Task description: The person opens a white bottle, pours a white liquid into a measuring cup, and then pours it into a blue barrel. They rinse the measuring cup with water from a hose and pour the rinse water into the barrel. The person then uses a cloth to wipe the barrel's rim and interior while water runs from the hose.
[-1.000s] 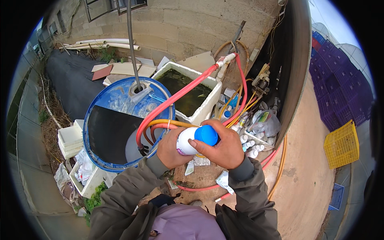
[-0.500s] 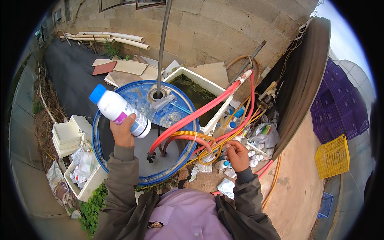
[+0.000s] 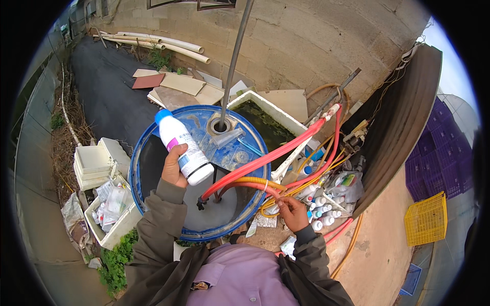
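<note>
My left hand (image 3: 175, 168) is wrapped round a white plastic bottle (image 3: 179, 137) with a blue cap and a pink and blue label. The bottle is tilted, cap to the upper left, base toward me. Beneath it stands a blue drum (image 3: 133, 178), partly open, with greyish liquid (image 3: 212, 211) inside. A thick red hose (image 3: 250, 163) runs into the drum. My right hand (image 3: 293, 213) is held with bent, closed fingers beside the ends of a smaller red hose (image 3: 255, 186) and a yellow corrugated hose (image 3: 245, 179). What its fingertips pinch, if anything, is too small to make out.
A grey pole (image 3: 237, 58) rises from the drum's top opening. Behind is a white foam tub (image 3: 275, 115) of greenish water. Several bottles (image 3: 321, 211) lie right of my right hand. At left are a foam box (image 3: 125, 224) of packaging and white lids (image 3: 92, 166). Yellow crate (image 3: 426, 219) far right.
The view has shifted, so the surroundings sit farther right and lower. The bottle has moved right over the drum. My right hand has come closer to the drum and the hose ends.
</note>
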A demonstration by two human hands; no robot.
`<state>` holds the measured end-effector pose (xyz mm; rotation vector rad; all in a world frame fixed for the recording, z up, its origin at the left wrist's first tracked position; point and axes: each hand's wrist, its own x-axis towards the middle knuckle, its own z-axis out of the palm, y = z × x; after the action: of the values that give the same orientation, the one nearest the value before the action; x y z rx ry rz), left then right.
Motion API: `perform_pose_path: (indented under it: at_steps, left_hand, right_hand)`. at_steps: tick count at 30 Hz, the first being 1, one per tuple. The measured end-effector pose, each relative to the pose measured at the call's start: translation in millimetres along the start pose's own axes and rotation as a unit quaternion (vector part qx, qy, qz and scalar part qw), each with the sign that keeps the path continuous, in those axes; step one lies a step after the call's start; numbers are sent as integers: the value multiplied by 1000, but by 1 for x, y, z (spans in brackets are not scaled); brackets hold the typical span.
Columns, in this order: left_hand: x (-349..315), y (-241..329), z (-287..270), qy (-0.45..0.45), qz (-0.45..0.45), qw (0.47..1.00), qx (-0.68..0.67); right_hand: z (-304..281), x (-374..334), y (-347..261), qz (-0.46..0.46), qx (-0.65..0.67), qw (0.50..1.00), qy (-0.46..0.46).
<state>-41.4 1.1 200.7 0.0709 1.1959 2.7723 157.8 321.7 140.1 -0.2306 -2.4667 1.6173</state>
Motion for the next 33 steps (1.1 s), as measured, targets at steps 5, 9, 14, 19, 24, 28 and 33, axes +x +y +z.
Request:
perform_pose_path:
  at_steps: [5,9,14,19,24,28,33]
  left_hand:
    - [-6,16,15,-25,384,805,452]
    - [4,37,17,-10,98,995,-32]
    - [-29,-74,-21,-53,107,901,416]
    - [-44,-91,33,-85,124,897,415]
    - [-60,-41,110,-135,456,824,307]
    - [-74,-58,67,-97,246,879,398]
    - [-93,-18,95,-110,143,873,453]
  right_hand:
    - [11,12,-8,78,-22,997,-21]
    - [22,12,-19,-13,32,999,-22]
    - [45,36,-40,-67,98,991,-62]
    - [94,87,-148,-156,21,987,-20]
    - [58,50,-213,-343,162,921,89]
    - [85,51,-160,-159,72,980,93]
    - [76,43,-202,-43,62,991,106]
